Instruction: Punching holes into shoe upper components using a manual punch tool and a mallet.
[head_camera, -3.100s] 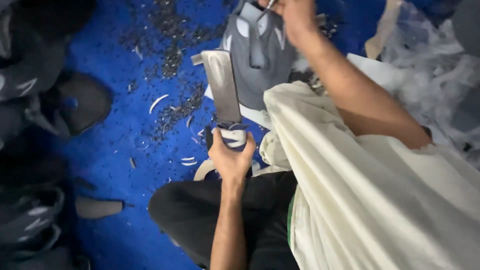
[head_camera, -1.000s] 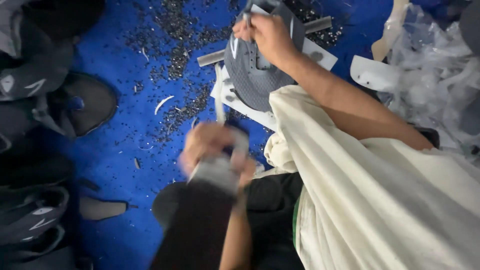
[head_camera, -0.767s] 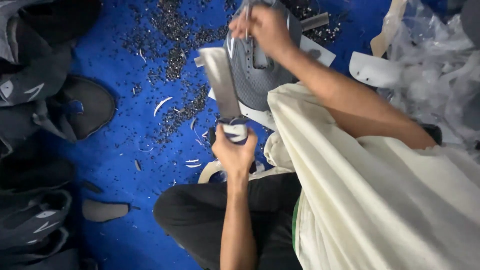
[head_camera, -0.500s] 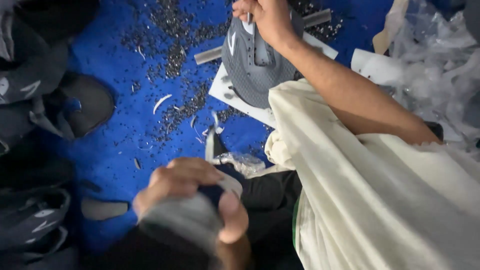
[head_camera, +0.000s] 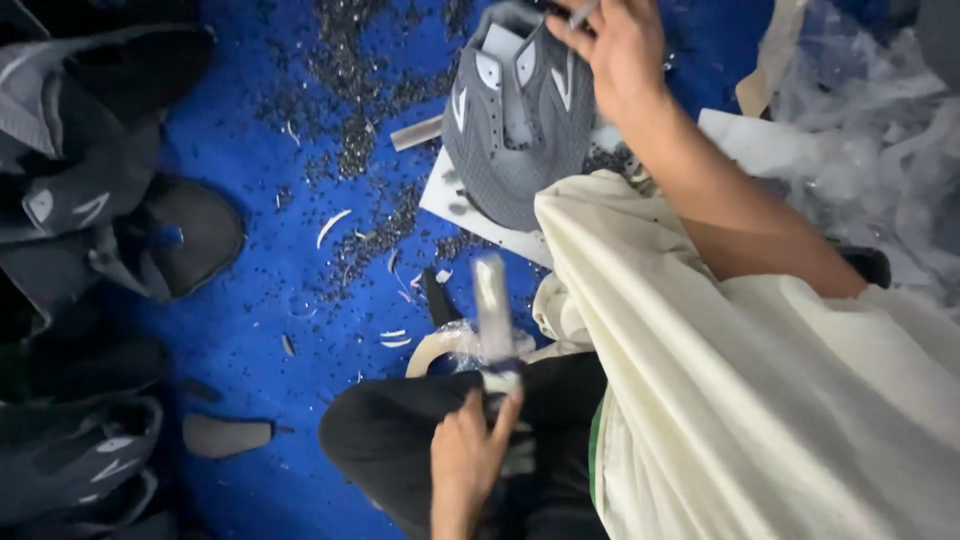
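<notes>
We find open blue floor (head_camera: 250, 330) at centre left, strewn with dark shavings (head_camera: 350, 150). Dark shoe uppers (head_camera: 90, 200) block the left edge; crumpled plastic (head_camera: 860, 170) fills the upper right; our cream garment (head_camera: 760, 400) covers the lower right.

Left hand (head_camera: 470, 455) has dropped from the raised, blurred position of half a second ago to low over the dark trouser knee (head_camera: 400, 440), gripping the flat metal blade (head_camera: 493, 318) by its wrapped handle, blade upright and motion-blurred. Right hand (head_camera: 618, 45) has slid slightly up along the grey shoe upper (head_camera: 515, 130), now at the frame's top edge.
</notes>
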